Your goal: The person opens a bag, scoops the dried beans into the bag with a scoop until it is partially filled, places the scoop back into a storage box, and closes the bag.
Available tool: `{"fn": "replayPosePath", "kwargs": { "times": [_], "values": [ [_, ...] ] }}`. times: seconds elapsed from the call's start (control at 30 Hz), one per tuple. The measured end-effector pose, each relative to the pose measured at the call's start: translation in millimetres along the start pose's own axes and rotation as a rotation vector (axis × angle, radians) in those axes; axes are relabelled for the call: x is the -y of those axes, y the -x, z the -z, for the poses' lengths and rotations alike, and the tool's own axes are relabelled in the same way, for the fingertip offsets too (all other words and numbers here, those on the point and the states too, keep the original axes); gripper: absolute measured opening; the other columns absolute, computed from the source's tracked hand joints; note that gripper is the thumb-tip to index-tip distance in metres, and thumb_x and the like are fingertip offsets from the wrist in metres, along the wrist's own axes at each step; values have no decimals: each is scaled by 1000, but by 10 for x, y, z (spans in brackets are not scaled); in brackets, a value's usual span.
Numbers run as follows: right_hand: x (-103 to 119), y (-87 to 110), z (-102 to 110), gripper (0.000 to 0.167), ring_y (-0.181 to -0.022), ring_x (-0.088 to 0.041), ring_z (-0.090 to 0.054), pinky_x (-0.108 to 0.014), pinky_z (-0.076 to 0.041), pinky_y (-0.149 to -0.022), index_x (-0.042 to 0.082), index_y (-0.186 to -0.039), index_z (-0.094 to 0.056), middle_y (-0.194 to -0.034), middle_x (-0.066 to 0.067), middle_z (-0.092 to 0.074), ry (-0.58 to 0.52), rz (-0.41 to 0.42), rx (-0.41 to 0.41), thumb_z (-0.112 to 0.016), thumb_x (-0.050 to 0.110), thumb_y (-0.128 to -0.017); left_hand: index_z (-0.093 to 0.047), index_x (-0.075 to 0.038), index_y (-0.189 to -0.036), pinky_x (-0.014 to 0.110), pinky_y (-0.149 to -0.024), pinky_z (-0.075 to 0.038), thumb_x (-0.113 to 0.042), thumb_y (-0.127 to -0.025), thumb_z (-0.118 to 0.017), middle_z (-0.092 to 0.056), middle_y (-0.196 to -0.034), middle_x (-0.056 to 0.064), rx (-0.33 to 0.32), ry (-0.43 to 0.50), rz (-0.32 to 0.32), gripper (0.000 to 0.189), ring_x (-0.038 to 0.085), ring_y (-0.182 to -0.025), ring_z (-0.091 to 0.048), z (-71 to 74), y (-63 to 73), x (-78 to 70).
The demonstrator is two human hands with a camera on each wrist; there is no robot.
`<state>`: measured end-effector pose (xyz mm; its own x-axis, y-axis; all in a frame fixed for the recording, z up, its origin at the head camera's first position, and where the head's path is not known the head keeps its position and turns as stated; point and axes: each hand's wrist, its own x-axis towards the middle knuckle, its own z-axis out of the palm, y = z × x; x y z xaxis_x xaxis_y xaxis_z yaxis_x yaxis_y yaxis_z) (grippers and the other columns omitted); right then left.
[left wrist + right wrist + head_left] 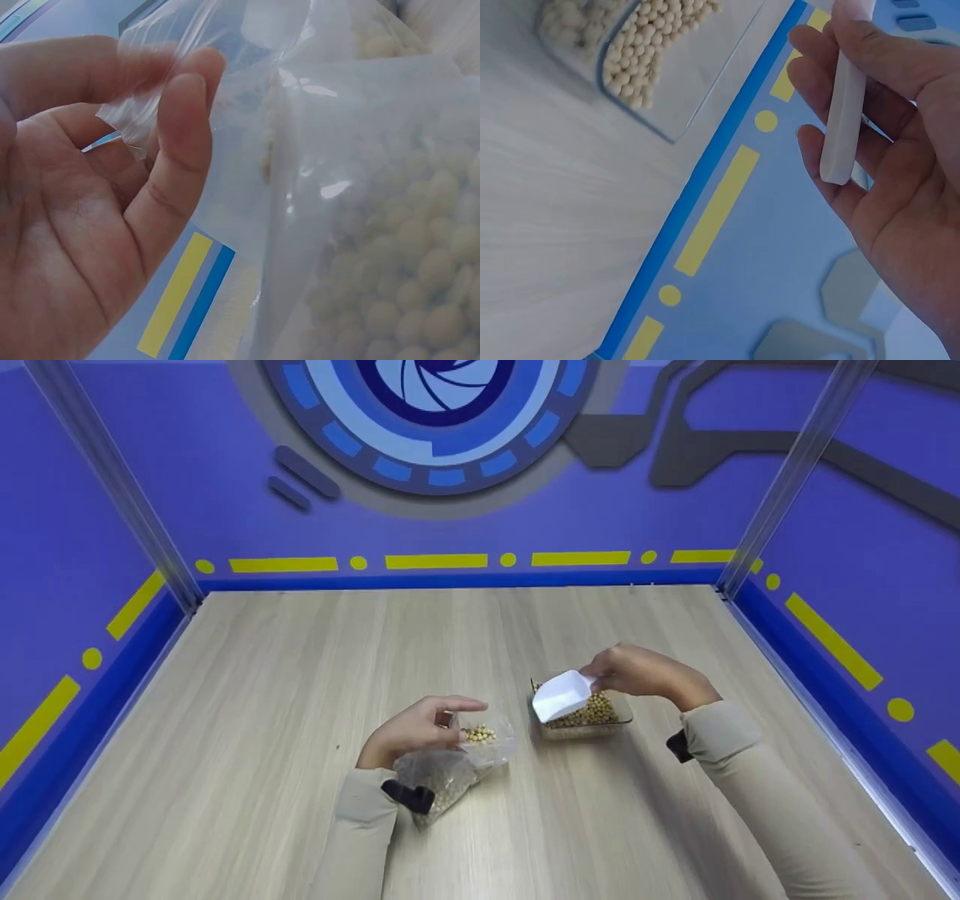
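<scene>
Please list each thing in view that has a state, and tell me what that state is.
Plastic bag: mouth open, pale beans inside.
Clear container: uncovered, partly filled with pale beans.
White scoop: held tilted over the container; whether it holds beans, I cannot tell.
Left hand: pinching the bag's edge.
Right hand: gripping the scoop's handle.

Lt. beige sleeves (791, 810) w/ wide cuffs (724, 733), blk pcs (409, 796) at wrists.

No text, label, brand or number is legible on the plastic bag (448, 775), white scoop (561, 697), clear container (581, 731) or back wall (465, 536) (upper frame).
</scene>
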<state>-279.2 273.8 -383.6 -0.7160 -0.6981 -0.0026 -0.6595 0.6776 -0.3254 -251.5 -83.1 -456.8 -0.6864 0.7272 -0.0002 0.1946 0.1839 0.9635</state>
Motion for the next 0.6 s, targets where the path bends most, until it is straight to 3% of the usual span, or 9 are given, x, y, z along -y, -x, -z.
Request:
{"fn": "replayPosePath", "kwargs": {
  "times": [0.1, 0.27, 0.6],
  "values": [
    [-34, 66, 30, 23, -87, -25, -70, -35, -58, -71, -1, -105, -73, -99, -14, -73, 17, -49, 1, -70, 1, -82, -46, 5, -139, 25, -77, -56, 6, -87, -54, -52, -110, 32, -4, 1, 3, 52, 7, -74, -53, -7, -4, 5],
    [-70, 141, 87, 27, -87, -25, -69, -36, -58, -70, -3, -108, -72, -101, -16, -73, 73, -112, -4, -71, -2, -81, -48, 3, -138, 25, -76, -56, 6, -86, -54, -53, -104, 31, -11, 3, 9, 52, 8, -74, -55, -4, -3, -1],
    [-115, 239, 111, 15, -75, -22, -66, -38, -55, -65, 1, -91, -74, -86, -10, -73, 262, -33, -74, -75, -2, -76, -48, 4, -138, 25, -75, -57, 8, -86, -50, -50, -132, 29, 8, -20, -24, 53, 5, -70, -53, 1, -14, 12]
  ]
}}
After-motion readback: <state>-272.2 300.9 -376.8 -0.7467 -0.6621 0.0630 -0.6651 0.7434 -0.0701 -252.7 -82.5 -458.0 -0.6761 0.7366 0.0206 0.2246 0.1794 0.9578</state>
